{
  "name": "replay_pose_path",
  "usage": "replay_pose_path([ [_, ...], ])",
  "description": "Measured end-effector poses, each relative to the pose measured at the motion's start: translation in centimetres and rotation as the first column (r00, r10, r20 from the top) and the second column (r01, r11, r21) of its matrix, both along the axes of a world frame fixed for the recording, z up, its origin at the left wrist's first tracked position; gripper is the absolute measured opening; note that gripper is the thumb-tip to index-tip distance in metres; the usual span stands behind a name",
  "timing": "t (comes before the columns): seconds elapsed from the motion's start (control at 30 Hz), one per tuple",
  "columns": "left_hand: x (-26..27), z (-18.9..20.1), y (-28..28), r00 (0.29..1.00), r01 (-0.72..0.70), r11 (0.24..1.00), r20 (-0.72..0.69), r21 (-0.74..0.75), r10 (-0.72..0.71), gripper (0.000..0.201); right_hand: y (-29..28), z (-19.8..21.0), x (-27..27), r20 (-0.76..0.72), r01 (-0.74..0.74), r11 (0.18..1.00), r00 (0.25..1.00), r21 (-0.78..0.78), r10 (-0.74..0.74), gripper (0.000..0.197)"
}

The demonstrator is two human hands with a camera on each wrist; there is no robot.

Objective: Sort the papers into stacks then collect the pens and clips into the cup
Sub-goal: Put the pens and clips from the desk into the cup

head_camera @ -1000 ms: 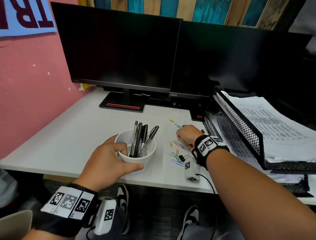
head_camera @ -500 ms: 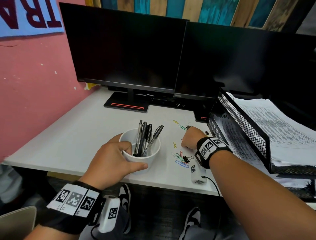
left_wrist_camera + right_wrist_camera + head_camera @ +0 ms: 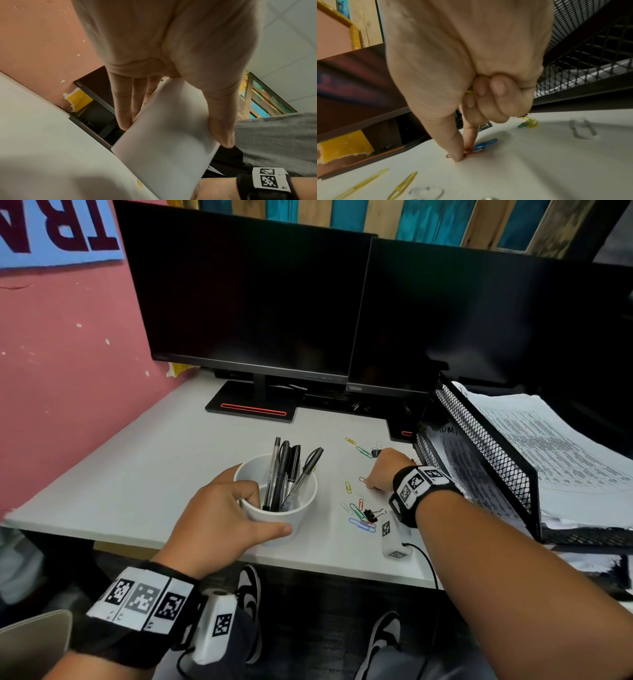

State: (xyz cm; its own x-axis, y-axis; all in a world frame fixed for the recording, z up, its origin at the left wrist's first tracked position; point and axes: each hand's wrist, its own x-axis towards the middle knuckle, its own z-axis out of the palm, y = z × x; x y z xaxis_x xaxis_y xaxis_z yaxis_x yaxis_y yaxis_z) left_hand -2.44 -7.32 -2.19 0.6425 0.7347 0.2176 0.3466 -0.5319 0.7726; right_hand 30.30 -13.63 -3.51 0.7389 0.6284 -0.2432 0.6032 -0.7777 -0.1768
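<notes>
On the white worktop (image 3: 137, 474), near its front edge, a white cup (image 3: 279, 510) stands upright with several dark pens (image 3: 286, 474) leaning in it. Left hand (image 3: 219, 525) wraps the cup: thumb along the near wall, fingers curled over the far rim, a firm grip. Left wrist view confirms thumb and fingers on opposite sides of the cup (image 3: 168, 128).

Right hand (image 3: 385, 470) is down among loose coloured paper clips (image 3: 359, 513), right of the cup. Thumb and forefinger tips pinch a red clip (image 3: 471, 152) flat on the worktop, a blue clip (image 3: 486, 144) touching it. Other fingers are curled into the palm with a yellow clip (image 3: 469, 92) showing between them.

More clips and a small black binder clip (image 3: 371, 514) lie near the wrist. Close on the right, a black mesh tray (image 3: 486, 450) holds the stacked papers (image 3: 555, 446). Two dark monitors (image 3: 246, 296) stand behind.
</notes>
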Motion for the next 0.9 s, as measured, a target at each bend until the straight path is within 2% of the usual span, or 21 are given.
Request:
replay_pose_path([
  [0.2, 0.0, 0.1, -0.4, 1.0, 0.007, 1.0, -0.004, -0.002, -0.007, 0.055, 0.0, 0.1, -0.5, -0.092, 0.004, 1.0, 0.996, 0.001, -0.004, 0.029],
  [0.33, -0.2, 0.1, -0.4, 1.0, 0.003, 1.0, -0.003, -0.009, -0.003, 0.054, -0.6, 0.2, -0.4, -0.196, 0.044, 0.997, 0.98, 0.065, -0.031, 0.027],
  [0.43, -0.3, 0.1, -0.2, 1.0, 0.0, 1.0, -0.009, -0.016, 0.0, 0.053, -1.4, 1.2, -0.2, -0.282, 0.078, 0.983, 0.959, 0.165, -0.029, 0.012],
  [0.57, 0.0, 0.1, -0.2, 1.0, -0.003, 1.0, -0.005, -0.02, 0.003, 0.055, -2.3, 3.0, 0.0, -0.46, 0.236, 0.888, 0.887, 0.395, -0.032, 0.015],
  [0.63, 0.2, 0.1, -0.4, 1.0, 0.008, 1.0, -0.006, -0.015, -0.008, 0.054, -2.5, 4.6, -0.7, -0.534, 0.271, 0.819, 0.844, 0.505, 0.051, 0.009],
  [0.73, 0.7, 0.0, -0.5, 1.0, 0.021, 1.0, -0.008, -0.007, -0.021, 0.054, -2.4, 8.0, -2.8, -0.56, 0.223, 0.739, 0.792, 0.636, 0.244, 0.022],
  [0.83, 1.3, 0.0, -0.8, 0.999, 0.041, 0.999, -0.013, -0.004, -0.041, 0.053, -2.2, 11.1, -5.7, -0.519, 0.077, 0.733, 0.755, 0.676, 0.4, 0.035],
  [0.9, 1.7, 0.2, -1.1, 0.998, 0.062, 0.998, -0.011, 0.002, -0.062, 0.05, -1.9, 12.5, -7.7, -0.457, -0.068, 0.746, 0.752, 0.662, 0.475, 0.025],
])
